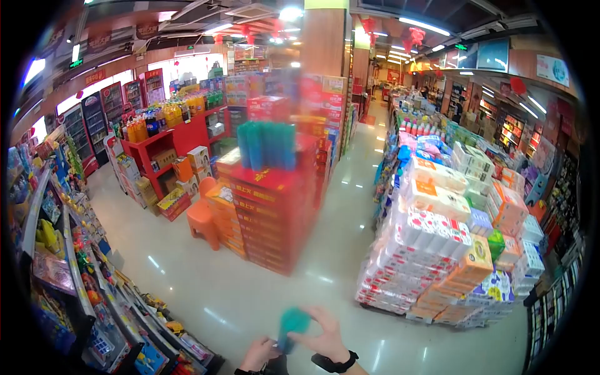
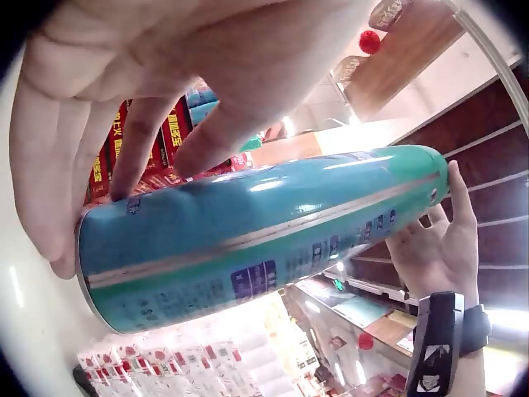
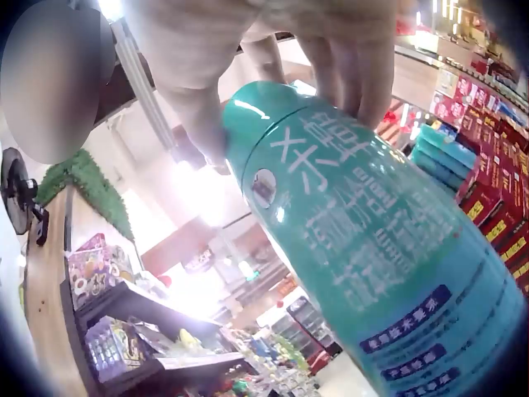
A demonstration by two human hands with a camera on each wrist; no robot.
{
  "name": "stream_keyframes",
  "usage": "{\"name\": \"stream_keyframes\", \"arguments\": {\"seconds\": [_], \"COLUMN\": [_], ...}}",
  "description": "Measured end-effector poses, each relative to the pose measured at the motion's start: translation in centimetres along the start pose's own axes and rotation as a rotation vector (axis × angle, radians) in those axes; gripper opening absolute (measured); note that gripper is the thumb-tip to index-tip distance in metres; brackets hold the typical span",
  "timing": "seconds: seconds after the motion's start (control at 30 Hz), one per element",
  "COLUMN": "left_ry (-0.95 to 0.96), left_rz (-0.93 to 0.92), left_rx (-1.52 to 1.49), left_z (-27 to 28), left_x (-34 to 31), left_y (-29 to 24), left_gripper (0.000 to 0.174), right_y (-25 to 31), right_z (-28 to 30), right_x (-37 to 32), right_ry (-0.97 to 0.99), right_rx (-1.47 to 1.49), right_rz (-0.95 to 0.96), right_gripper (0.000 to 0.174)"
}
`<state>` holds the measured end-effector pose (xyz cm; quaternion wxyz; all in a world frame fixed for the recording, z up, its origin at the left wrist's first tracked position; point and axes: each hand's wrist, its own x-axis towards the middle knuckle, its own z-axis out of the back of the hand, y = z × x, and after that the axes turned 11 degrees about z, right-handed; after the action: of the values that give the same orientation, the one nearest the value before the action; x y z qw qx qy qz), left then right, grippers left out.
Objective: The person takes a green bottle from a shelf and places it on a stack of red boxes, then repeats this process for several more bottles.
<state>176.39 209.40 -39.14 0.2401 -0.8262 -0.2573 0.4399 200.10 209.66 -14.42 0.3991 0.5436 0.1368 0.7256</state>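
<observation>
A teal-and-blue aerosol can (image 1: 294, 322) with a green cap is held between both hands, low in the head view. My left hand (image 1: 259, 354) grips its bottom end; in the left wrist view the fingers (image 2: 136, 157) lie against the base and side of the can (image 2: 256, 236). At the other end my right hand (image 1: 326, 339) holds the cap, with the thumb and fingers on either side of it. White lettering and dark blue label bars show on the can (image 3: 364, 231) in the right wrist view. Black bands circle both wrists.
A stack of red boxes (image 1: 269, 219) ahead carries a group of teal cans (image 1: 265, 145). An orange stool (image 1: 203, 215) stands beside it. Tissue packs (image 1: 425, 237) are piled on the right. Shelves of small goods (image 1: 81, 250) run along the left. Pale floor (image 1: 187, 281) lies between.
</observation>
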Motion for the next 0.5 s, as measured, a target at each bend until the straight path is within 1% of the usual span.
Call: {"name": "stream_keyframes", "arguments": {"seconds": [0.03,0.07,0.1,0.17,0.2,0.23,0.27,0.33,0.37,0.4,0.5], "left_ry": [-0.101,-0.198,-0.293,-0.236,-0.239,-0.245,-0.291,-0.306,-0.278,-0.251,-0.256], "left_rz": [0.013,0.027,0.047,-0.187,-0.232,-0.278,-0.251,-0.144,-0.084,-0.028,-0.181], "left_rx": [0.079,0.159,0.239,0.444,0.496,0.548,0.557,0.442,0.319,0.203,0.126], "left_z": [-0.6,-2.6,-3.4,0.6,1.4,2.2,1.4,0.3,-0.9,-1.1,1.6], "left_x": [0.6,0.5,0.8,5.7,7.7,9.6,10.8,11.1,9.3,9.0,12.2], "left_y": [-2.2,-5.5,-7.8,-8.6,-9.4,-10.3,-13.0,-17.4,-21.0,-23.5,-24.8], "left_gripper": [0.045,0.035,0.031,0.027,0.026,0.025,0.026,0.026,0.027,0.027,0.029], "right_y": [-1.0,-1.9,-2.8,-4.5,-5.1,-5.5,-5.9,-6.9,-8.0,-9.0,-10.5], "right_z": [-0.6,-1.0,-1.7,-3.1,-3.4,-3.8,-4.4,-5.6,-6.4,-7.2,-9.2], "right_x": [1.2,2.4,3.4,6.1,7.8,9.8,12.0,15.1,16.8,18.6,22.9], "right_ry": [0.002,0.003,0.004,0.039,0.065,0.074,0.088,0.115,0.123,0.125,0.169], "right_rx": [0.009,0.015,0.019,-0.015,-0.038,-0.048,-0.056,-0.081,-0.100,-0.119,-0.142], "right_rz": [0.009,0.018,0.022,-0.013,-0.034,0.001,0.037,0.087,0.122,0.160,0.104], "right_gripper": [0.060,0.060,0.061,0.062,0.063,0.064,0.064,0.065,0.065,0.065,0.066]}}
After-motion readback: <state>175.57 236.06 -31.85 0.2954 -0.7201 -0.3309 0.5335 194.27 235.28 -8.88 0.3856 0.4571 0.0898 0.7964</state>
